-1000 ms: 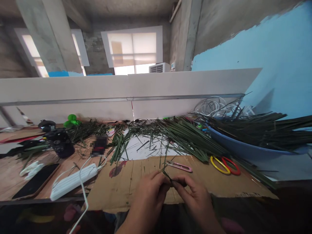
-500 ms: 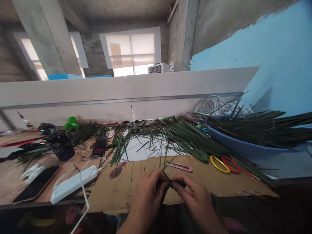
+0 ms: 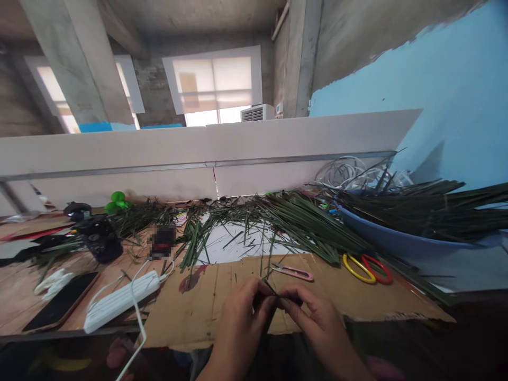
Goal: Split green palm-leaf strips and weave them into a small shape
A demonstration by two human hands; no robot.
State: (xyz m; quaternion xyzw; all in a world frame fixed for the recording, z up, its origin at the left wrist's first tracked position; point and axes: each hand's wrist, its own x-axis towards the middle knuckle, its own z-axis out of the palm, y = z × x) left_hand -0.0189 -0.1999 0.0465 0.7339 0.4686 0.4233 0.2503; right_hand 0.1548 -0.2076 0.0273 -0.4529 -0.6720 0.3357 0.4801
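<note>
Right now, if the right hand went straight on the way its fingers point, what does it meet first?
The right hand already pinches a dark green leaf strip, so that comes first. Just past it is the left hand, which holds the same strip, though depth is hard to judge from this view.

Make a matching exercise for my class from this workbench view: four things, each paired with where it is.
Things:
1. Pink snips
2. White power strip
3. Blue basin
4. Dark green leaf strip

Places:
A. Pinched between the left hand and right hand
B. Holding long leaves
C. On the cardboard sheet
D. On the wooden bench

Pairs: 1-C, 2-D, 3-B, 4-A
</note>
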